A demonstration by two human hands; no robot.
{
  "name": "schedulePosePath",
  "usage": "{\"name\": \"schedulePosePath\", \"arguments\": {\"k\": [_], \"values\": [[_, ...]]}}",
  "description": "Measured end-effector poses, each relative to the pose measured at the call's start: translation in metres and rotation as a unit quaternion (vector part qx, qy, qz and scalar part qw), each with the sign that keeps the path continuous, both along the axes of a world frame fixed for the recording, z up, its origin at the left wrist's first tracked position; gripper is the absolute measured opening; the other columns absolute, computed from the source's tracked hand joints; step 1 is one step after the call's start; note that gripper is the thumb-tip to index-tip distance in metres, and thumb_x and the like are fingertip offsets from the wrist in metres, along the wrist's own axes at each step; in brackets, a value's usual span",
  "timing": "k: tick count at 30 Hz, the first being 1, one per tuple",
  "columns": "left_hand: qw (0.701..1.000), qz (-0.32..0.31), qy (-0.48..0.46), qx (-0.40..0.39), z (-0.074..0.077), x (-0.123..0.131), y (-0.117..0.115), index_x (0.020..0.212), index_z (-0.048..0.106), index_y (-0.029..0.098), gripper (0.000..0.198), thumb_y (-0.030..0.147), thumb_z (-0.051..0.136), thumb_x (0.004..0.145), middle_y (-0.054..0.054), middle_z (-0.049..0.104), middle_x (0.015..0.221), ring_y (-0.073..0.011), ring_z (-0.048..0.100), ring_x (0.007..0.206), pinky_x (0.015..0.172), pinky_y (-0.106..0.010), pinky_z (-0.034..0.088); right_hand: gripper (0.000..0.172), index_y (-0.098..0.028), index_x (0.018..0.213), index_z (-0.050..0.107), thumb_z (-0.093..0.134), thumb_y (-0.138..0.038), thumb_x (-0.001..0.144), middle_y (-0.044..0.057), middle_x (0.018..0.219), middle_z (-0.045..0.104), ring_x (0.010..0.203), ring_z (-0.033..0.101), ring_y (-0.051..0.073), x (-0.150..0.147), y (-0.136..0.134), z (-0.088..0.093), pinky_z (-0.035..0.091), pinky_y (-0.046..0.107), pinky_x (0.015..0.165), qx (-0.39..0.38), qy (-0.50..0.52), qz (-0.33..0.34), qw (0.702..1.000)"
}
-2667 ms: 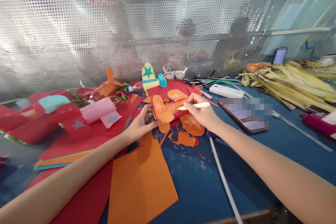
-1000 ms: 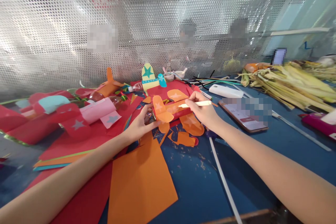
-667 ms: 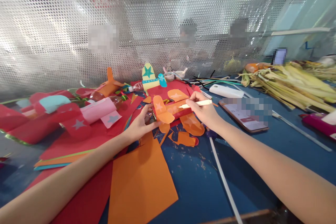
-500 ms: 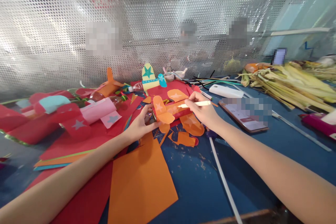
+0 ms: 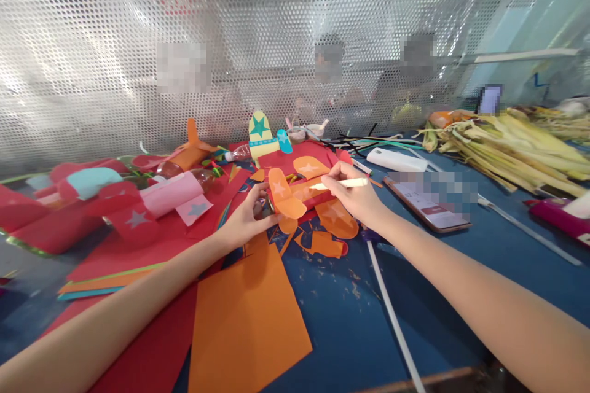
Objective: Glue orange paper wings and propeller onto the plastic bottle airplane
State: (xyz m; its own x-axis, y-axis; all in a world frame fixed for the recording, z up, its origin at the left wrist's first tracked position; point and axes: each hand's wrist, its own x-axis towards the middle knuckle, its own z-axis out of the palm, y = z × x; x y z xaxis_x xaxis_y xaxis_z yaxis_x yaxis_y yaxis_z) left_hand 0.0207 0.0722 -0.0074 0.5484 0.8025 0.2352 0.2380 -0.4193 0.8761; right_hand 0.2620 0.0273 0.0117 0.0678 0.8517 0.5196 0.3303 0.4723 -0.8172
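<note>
At the middle of the table lies a toy plane, a bottle wrapped in orange paper with pale stars on its wings and tail. My left hand is closed around its left end, where a bit of clear bottle shows between the fingers. In my right hand is a pale cream marker pen, gripped like a pencil. Its tip meets the orange body between the wings, as far as I can see. Cut orange scraps lie just below the plane, and an orange sheet spreads nearer to me.
Red paper sheets and finished-looking paper planes crowd the left. Rightward lie a phone, a white case-like object, a white stick and dried husks. A perforated metal screen stands behind.
My right hand and the marker tip have shifted slightly left along the orange body. My left hand keeps its hold on the plane, nearly unmoved.
</note>
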Motion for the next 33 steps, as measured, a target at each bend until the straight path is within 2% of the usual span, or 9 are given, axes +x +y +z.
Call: {"name": "schedulePosePath", "arguments": {"k": [13, 20, 33], "values": [[1.000, 0.008, 0.009, 0.007, 0.0021, 0.0004, -0.0013, 0.119, 0.039, 0.021, 0.059, 0.043, 0.069, 0.073, -0.006, 0.054, 0.109, -0.0149, 0.060, 0.084, 0.068, -0.025, 0.048, 0.024, -0.023, 0.065, 0.041, 0.055, -0.035, 0.081, -0.006, 0.055, 0.043, 0.052, 0.041, 0.011, -0.0012, -0.0017, 0.0015, 0.029, 0.026, 0.052, 0.003, -0.001, 0.000, 1.000], [1.000, 0.003, 0.004, 0.002, 0.0017, 0.0004, -0.0008, 0.119, 0.040, 0.021, 0.059, 0.043, 0.071, 0.073, -0.005, 0.055, 0.108, -0.0178, 0.061, 0.091, 0.075, -0.028, 0.050, 0.024, -0.023, 0.065, 0.041, 0.055, -0.034, 0.081, -0.006, 0.056, 0.043, 0.052, 0.040, 0.011, -0.0016, -0.0016, 0.0014, 0.029, 0.027, 0.052, 0.002, 0.000, 0.002, 1.000], [1.000, -0.001, 0.006, 0.001, 0.0017, -0.0009, -0.0002, 0.120, 0.039, 0.021, 0.058, 0.041, 0.070, 0.074, -0.006, 0.055, 0.110, -0.0180, 0.062, 0.093, 0.075, -0.027, 0.050, 0.024, -0.023, 0.064, 0.042, 0.056, -0.033, 0.080, -0.006, 0.056, 0.043, 0.052, 0.040, 0.011, -0.0022, -0.0013, 0.0013, 0.028, 0.027, 0.052, -0.002, -0.002, -0.008, 1.000]]}}
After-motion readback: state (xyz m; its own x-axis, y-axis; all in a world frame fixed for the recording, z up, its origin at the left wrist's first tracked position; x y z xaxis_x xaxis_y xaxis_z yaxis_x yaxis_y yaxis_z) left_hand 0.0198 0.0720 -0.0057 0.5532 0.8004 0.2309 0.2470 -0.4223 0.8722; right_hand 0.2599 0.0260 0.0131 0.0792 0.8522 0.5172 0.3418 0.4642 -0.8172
